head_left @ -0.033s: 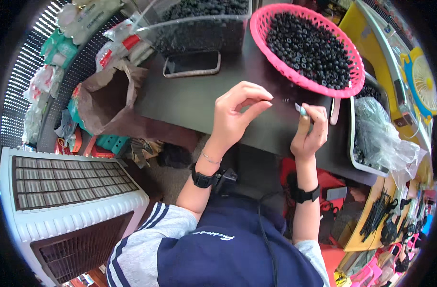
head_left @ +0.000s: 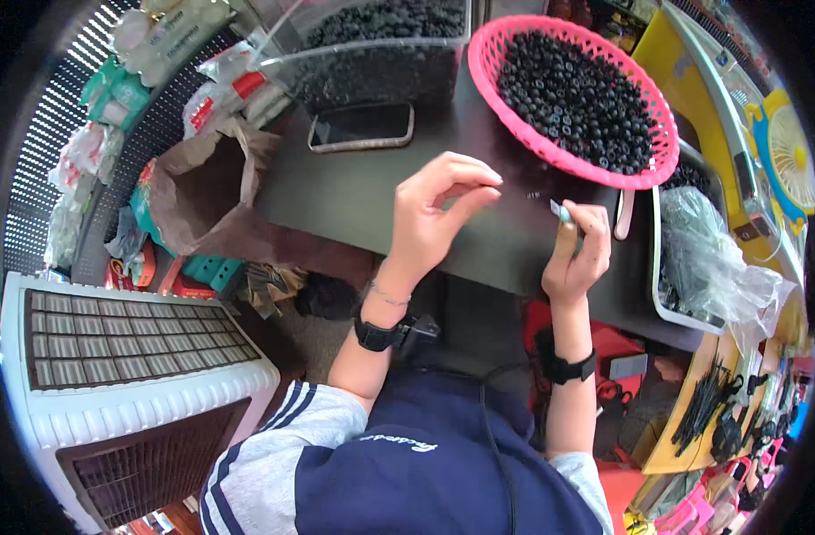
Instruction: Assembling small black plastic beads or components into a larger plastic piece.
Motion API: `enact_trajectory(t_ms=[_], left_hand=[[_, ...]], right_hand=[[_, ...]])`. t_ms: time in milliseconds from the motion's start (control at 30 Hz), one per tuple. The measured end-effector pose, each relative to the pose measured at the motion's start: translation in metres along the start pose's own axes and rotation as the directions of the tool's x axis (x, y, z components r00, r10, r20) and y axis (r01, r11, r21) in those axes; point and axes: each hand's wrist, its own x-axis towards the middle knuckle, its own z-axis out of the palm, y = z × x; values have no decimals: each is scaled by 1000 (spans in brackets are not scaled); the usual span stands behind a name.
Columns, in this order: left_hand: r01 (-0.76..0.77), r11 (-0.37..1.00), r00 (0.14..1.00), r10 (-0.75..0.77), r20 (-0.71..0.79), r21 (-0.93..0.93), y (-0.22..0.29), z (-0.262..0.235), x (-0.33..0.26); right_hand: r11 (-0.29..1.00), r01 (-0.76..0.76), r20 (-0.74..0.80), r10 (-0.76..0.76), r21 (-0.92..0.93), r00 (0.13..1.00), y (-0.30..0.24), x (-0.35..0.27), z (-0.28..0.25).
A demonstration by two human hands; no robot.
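Note:
My left hand [head_left: 425,209] is raised over the front of the dark table [head_left: 336,189], thumb and fingertips pinched together. Whatever they hold, if anything, is too small to make out. To its right, my right hand [head_left: 578,254] pinches a small whitish, pale-blue-tinged piece [head_left: 557,210] between thumb and forefinger; its kind cannot be told. The two hands are apart, fingertips facing each other. Beyond the right hand stands a pink plastic basket [head_left: 575,160] holding many small black ring-shaped parts [head_left: 577,98].
A clear bin [head_left: 372,58] of black parts stands at the back, with a phone [head_left: 361,127] before it. On the right are a grey tray [head_left: 659,267] with a plastic bag [head_left: 715,254] and a yellow fan [head_left: 789,156]. An open paper bag [head_left: 180,201] and a white air cooler [head_left: 149,423] are left.
The whole view has shifted very slightly, with the table things a little lower. Both hands keep the same pinched poses.

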Motion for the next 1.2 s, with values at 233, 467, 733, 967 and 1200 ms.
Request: enact_trajectory(t_ms=[233,467,733,967,1200], left_hand=[[-189,915,969,234,-86,356,25,-85,115],[-304,494,938,305,166,815,7,-79,183],[-490,815,616,72,785,309,-44,85,161],[-429,776,542,-187,819,462,-51,115,159],[-518,762,745,180,643,388,-44,87,153]], right_hand=[[999,-42,14,42,13,999,-1,2,0],[998,-34,2,34,44,999,0,1,-3],[990,-60,-101,73,127,992,6,-12,-2],[988,-66,-102,81,138,991,6,-10,-1],[982,-102,-113,121,160,986,9,-14,2]])
